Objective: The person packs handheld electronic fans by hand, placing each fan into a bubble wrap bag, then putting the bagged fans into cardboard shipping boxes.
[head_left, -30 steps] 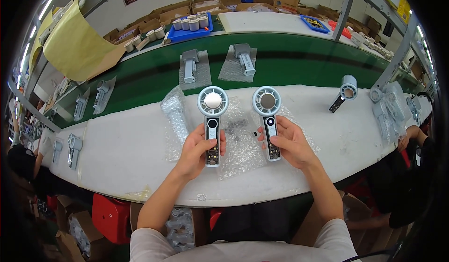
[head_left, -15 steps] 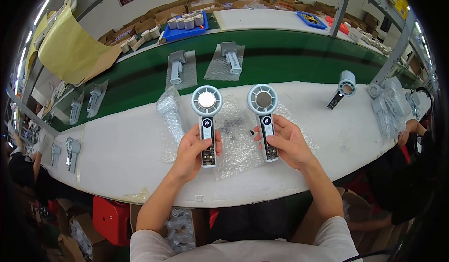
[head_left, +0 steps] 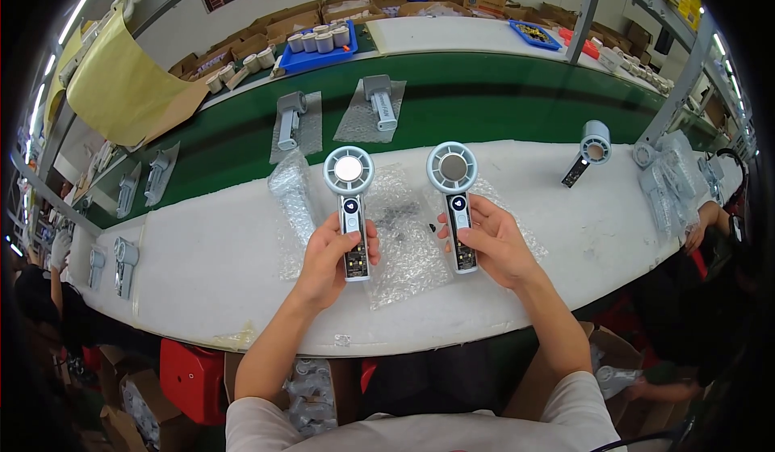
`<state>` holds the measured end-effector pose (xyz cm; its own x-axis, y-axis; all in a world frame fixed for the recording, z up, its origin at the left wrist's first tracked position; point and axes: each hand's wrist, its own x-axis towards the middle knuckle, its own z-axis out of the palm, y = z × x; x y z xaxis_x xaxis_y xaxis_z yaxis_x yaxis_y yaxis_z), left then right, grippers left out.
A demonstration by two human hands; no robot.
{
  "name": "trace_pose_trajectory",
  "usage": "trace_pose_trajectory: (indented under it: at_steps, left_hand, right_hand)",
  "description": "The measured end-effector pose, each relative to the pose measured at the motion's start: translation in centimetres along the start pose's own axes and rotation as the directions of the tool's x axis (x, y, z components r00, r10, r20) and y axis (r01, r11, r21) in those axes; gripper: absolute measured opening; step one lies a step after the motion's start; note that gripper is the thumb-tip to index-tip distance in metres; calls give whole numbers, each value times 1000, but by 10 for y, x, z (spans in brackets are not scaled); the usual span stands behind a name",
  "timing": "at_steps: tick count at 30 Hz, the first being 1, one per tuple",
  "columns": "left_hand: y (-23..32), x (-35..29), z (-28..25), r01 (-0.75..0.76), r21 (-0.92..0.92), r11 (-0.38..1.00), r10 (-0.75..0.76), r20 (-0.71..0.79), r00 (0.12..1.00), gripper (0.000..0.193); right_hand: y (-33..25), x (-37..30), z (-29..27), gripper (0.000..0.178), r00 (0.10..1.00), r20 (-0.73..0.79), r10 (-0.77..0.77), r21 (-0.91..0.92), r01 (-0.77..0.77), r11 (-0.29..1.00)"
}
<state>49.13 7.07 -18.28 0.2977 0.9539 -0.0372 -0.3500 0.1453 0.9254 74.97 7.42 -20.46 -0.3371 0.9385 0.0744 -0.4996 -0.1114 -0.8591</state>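
Observation:
My left hand (head_left: 324, 260) is closed around the handle of a light blue handheld fan (head_left: 349, 169), its thumb on the handle front. A second such fan (head_left: 453, 168) is gripped in my right hand (head_left: 499, 246), thumb likewise on the front. Both fans stand side by side, round heads away from me, with circuit boards bare in the handles and small round displays lit. Beneath and between them lie clear bubble-wrap bags (head_left: 404, 266) on the white worktop (head_left: 210, 282). Left of the left fan rests a bubble-wrapped item (head_left: 292, 198).
A third fan with bare circuitry (head_left: 596, 141) stands right on the worktop, near bubble-wrapped fans (head_left: 670, 177). Fans on bubble bags (head_left: 379, 101) lie on the green conveyor (head_left: 484, 101). Blue tray (head_left: 319, 55) holds white cylinders. Co-workers' hands (head_left: 646, 389) show at both sides.
Fans on the conveyor have shifted left. Both displays in my hands went from digits to an icon. The held fans moved slightly left. A co-worker's hand at lower right now holds a wrapped item.

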Motion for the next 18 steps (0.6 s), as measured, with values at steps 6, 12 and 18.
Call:
trace_pose_trajectory:
  at_steps: [6, 12, 18]
  left_hand:
    - [-4, 1, -1, -12, -10, 1000, 13, 34, 999, 43]
    - [-5, 3, -1, -5, -8, 1000, 5, 47, 999, 43]
    - [-9, 3, 8, -17, -3, 1000, 17, -52, 999, 24]
  right_hand:
    - [-2, -1, -1, 56, 1000, 6, 3, 2, -3, 1000]
    - [-1, -1, -2, 55, 1000, -4, -1, -8, 1, 1000]
    - [1, 2, -6, 54, 999, -31, -33, -36, 32, 999]
